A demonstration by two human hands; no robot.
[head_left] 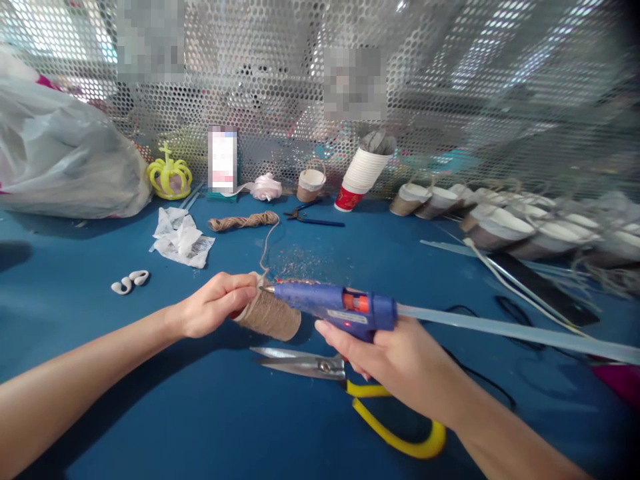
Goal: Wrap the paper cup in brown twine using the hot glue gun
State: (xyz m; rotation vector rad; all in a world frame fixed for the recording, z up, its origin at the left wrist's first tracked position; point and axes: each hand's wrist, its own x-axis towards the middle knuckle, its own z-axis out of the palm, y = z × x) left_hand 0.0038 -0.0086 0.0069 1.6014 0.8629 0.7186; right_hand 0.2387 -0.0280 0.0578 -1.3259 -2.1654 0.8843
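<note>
My left hand grips the rim of a paper cup wrapped in brown twine, which lies tilted on its side above the table. In my right hand is a blue hot glue gun, a long clear glue stick running out of its back. The gun's metal nozzle points left and sits at the cup's rim, close to my left fingers; whether it touches I cannot tell. From the rim a strand of twine leads up to a twine bundle. Scissors with yellow handles lie below the cup, partly behind my right hand.
Along the back stand a plastic bag, a yellow crown ornament, a phone, pink ribbon, stacked paper cups and pliers. Several twine-wrapped cups crowd the right. Crumpled white paper and white earbuds lie left.
</note>
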